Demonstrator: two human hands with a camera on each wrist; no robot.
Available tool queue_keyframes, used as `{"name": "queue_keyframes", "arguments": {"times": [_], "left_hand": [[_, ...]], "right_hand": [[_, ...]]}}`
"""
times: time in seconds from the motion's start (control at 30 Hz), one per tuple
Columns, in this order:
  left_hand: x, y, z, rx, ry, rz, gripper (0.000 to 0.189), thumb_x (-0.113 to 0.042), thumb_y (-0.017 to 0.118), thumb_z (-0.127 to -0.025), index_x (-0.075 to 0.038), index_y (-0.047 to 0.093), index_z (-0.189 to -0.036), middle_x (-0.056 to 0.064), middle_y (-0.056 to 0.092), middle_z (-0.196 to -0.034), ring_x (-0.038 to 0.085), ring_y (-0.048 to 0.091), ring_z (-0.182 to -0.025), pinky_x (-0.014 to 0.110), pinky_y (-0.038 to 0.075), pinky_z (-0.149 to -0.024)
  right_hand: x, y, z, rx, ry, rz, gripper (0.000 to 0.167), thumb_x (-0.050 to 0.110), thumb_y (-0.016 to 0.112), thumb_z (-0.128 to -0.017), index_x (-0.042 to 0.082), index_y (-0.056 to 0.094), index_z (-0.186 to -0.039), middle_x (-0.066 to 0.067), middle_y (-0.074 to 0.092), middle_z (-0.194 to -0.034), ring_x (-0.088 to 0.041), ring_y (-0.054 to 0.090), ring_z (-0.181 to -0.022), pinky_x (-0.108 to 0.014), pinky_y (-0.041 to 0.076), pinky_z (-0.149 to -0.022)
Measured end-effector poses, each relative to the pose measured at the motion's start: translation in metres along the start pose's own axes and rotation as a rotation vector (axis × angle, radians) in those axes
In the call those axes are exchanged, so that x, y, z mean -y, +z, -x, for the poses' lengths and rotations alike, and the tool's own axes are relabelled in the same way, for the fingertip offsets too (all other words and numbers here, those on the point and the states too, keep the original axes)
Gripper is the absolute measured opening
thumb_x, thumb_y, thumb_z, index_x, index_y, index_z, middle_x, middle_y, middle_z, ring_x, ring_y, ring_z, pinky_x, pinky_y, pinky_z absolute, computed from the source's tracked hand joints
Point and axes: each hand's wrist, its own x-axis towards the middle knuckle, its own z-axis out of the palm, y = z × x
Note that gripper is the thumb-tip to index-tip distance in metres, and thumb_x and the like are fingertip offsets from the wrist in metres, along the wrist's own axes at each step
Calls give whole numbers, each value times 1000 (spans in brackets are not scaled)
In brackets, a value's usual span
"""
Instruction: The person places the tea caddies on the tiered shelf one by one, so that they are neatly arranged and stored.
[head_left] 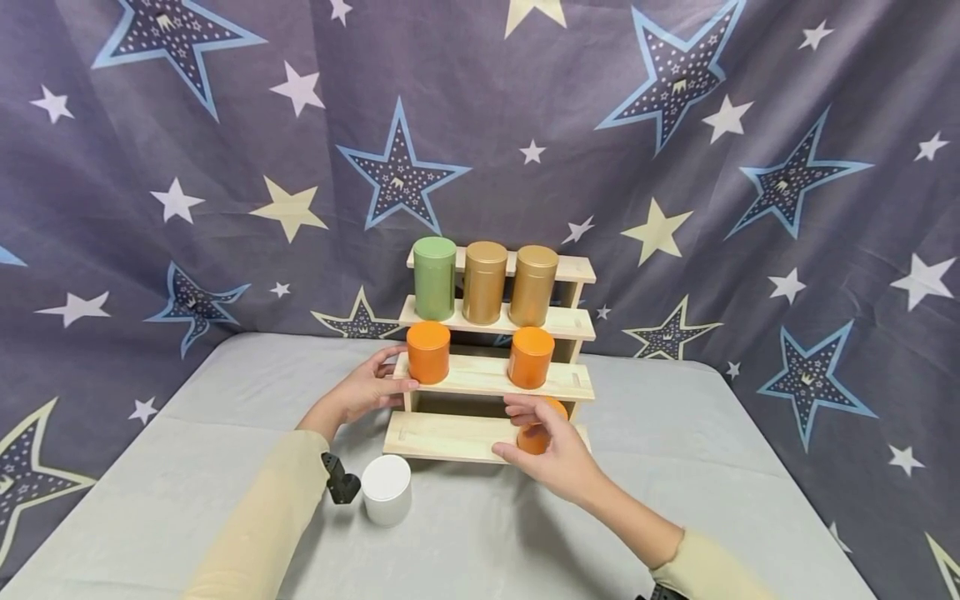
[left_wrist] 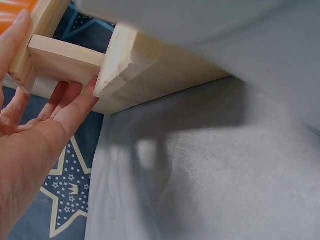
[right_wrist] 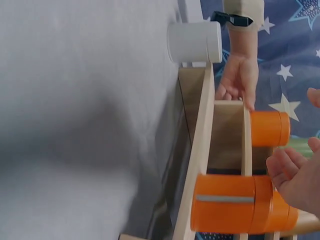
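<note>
A stepped wooden shelf [head_left: 457,436] stands on the table; my left hand [head_left: 369,388] holds the left end of its second step. In the left wrist view, the fingers of that hand [left_wrist: 45,117] reach under the board, thumb on the edge. Over the lowest step, my right hand [head_left: 551,450] is spread in front of an orange tin [head_left: 532,439], partly hiding it. The right wrist view shows this orange tin [right_wrist: 225,204] with the fingertips [right_wrist: 282,165] beside its lid, apparently apart. Two more orange tins, left [head_left: 428,353] and right [head_left: 532,358], stand on the second step.
A green tin [head_left: 435,279] and two gold tins, one central [head_left: 484,283] and one right [head_left: 534,286], stand on the third step. A white tin [head_left: 387,492] sits on the grey table [head_left: 465,542] near my left forearm. Behind hangs a star-patterned cloth [head_left: 480,125].
</note>
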Motion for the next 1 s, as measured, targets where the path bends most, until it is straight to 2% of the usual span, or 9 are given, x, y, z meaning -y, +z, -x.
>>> {"name": "queue_keyframes", "arguments": {"times": [0.23, 0.5, 0.6, 0.83, 1.0], "left_hand": [[0, 0, 1, -4, 4, -2, 87, -9, 71, -82, -19, 16, -149, 24, 25, -144, 29, 52, -114, 48, 47, -98], [1, 0, 1, -8, -3, -5, 87, -10, 71, -82, -19, 16, -149, 24, 26, -145, 32, 50, -117, 48, 47, -98], [1, 1, 0, -8, -1, -3, 86, -9, 70, -82, -19, 17, -148, 24, 27, -145, 31, 50, -117, 48, 47, -98], [1, 1, 0, -1, 4, 0, 86, -9, 70, -82, -19, 17, -149, 24, 27, -144, 30, 52, -114, 48, 48, -98], [2, 1, 1, -4, 6, -10, 86, -10, 70, -82, -19, 16, -149, 24, 27, -145, 32, 50, -117, 49, 47, -98]], "right_hand": [[0, 21, 2, 89, 32, -48, 55, 24, 77, -78, 13, 52, -126, -12, 61, -116, -29, 57, -104, -34, 51, -85], [-9, 51, 5, 153, 42, -21, 53, 29, 75, -79, 16, 53, -125, -6, 63, -114, -21, 60, -102, -36, 52, -85], [-14, 63, 6, 184, 54, -25, 53, 31, 74, -80, 15, 53, -126, -5, 63, -112, -21, 60, -101, -33, 51, -85], [-26, 90, 8, 261, 48, -49, 52, 30, 73, -81, 16, 52, -126, -12, 62, -112, -29, 59, -101, -32, 53, -82], [-28, 108, 7, 287, 42, -40, 55, 30, 75, -79, 17, 51, -127, -12, 61, -112, -27, 60, -101, -27, 53, -80]]}}
